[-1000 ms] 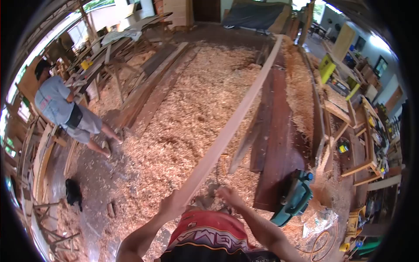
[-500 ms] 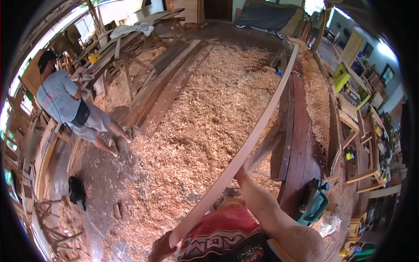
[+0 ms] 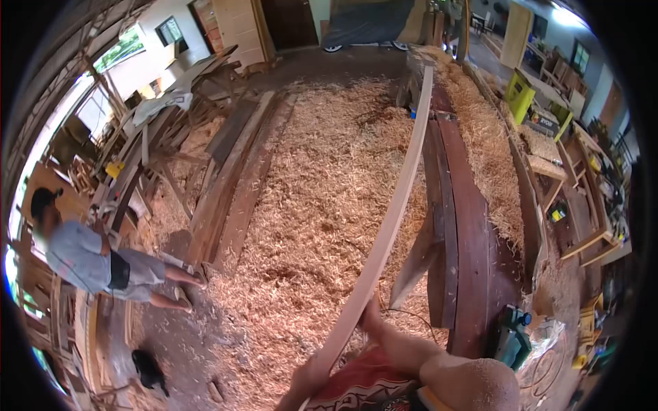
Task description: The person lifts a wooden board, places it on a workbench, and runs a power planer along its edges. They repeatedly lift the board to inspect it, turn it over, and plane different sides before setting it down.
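A long, pale wooden board (image 3: 385, 246) stretches from my body away to the far end of the workbench. My left hand (image 3: 310, 375) grips its near end, low in the view. Farther along, my right hand (image 3: 371, 319) holds the board from its right side; the board partly hides the fingers. To the right of the board is a workbench of dark reddish planks (image 3: 473, 260). A teal power planer (image 3: 513, 339) rests at the bench's near end, close to my right arm.
Wood shavings (image 3: 315, 205) cover the floor. Long timbers (image 3: 229, 178) lie to the left, near a person in a grey shirt (image 3: 79, 250). A black object (image 3: 149, 371) is on the floor at lower left. Along the right stand a lime-green tool stand (image 3: 521, 96) and wooden frames.
My view has tilted up and turned. The board's far end appears farther left and its near end farther right, steeper in view. Both hands still hold it.
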Available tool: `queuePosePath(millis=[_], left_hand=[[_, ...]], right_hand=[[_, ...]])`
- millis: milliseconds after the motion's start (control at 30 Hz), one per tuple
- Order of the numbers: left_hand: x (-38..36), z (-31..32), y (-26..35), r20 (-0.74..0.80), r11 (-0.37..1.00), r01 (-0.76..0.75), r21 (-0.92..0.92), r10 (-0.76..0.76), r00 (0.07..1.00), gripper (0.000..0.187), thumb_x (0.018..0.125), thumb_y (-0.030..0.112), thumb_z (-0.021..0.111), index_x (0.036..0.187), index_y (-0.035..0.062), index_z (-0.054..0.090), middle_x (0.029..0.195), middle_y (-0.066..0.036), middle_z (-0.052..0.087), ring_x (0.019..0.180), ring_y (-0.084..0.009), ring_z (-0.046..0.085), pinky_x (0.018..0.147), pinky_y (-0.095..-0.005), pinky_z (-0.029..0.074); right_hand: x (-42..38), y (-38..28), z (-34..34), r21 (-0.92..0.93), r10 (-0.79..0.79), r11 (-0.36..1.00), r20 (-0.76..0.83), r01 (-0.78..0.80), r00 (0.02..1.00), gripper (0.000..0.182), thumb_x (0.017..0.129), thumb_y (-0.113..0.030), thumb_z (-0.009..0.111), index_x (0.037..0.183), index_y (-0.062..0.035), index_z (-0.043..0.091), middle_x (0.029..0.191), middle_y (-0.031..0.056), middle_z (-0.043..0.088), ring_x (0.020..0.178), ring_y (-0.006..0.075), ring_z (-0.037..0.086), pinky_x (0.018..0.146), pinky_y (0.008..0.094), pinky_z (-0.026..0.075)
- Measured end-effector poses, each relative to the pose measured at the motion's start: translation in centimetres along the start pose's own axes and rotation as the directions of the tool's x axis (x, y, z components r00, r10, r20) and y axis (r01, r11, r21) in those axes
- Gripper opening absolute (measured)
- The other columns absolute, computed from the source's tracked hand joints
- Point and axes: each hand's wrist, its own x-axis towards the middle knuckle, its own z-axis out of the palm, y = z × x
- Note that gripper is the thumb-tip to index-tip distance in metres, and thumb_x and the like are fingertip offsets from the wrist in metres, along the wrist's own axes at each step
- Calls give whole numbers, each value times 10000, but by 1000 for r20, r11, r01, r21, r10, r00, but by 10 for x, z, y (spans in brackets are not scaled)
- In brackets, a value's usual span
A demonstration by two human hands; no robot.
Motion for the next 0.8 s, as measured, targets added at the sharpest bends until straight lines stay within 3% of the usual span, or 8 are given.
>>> queuePosePath(millis=[33,133,167,233,300,433,667,800], left_hand=[[-6,2,-17,-1,999,22,-36,-22,1000,456,796,325,742,1134,40,629,978,-205,718,926,-437,689,807,-501,553],[-23,19,-66,-72,986,94,-137,-104,992,469,809,313,738,1172,40,617,1002,-207,714,931,-425,689,807,-489,553],[-28,27,-81,-94,980,116,-164,-133,987,474,814,309,737,1184,40,614,1010,-208,712,933,-421,689,808,-485,554],[-37,44,-111,-146,966,148,-210,-180,973,484,823,301,735,1209,39,606,1026,-209,710,937,-412,688,808,-477,554],[-42,69,-137,-186,950,158,-270,-212,959,495,832,293,733,1234,39,598,1041,-211,707,941,-404,688,809,-468,555],[-51,103,-200,-256,937,122,-328,-212,943,517,850,278,728,1284,38,583,1073,-213,701,949,-387,688,809,-452,555],[-20,129,-354,-458,931,-279,-236,147,877,559,881,250,720,1372,37,556,1129,-218,691,962,-358,687,811,-423,557],[52,44,-344,-256,887,-435,-156,389,885,441,835,211,730,1219,21,624,1038,-220,705,942,-377,697,827,-428,559]], right_hand=[[35,-45,2,43,64,997,-194,-57,979,930,860,-884,179,1140,-110,611,985,128,658,915,330,633,830,530,536],[109,-171,23,16,-57,998,27,57,998,794,881,-854,285,1019,-150,623,898,82,653,816,281,646,680,474,560],[115,-179,32,-16,-70,998,-92,69,993,774,878,-852,305,1004,-155,617,862,72,639,781,276,642,650,470,555],[113,-175,54,-76,-106,993,-322,86,941,737,871,-849,346,974,-167,605,789,53,610,711,267,635,591,463,545],[88,-139,55,-102,-230,971,-184,214,956,718,857,-843,392,987,-166,593,722,58,565,678,279,642,571,462,548],[41,-91,60,26,-134,989,-281,147,950,713,861,-836,395,1006,-166,590,746,58,573,677,281,649,572,459,553],[-59,-110,122,-128,-406,914,-336,386,850,773,921,-802,285,1180,-148,605,947,67,676,788,259,682,685,393,569],[-160,-104,134,-355,-606,790,-325,500,726,852,928,-809,224,1286,-125,585,1091,79,691,905,225,680,794,369,555]])
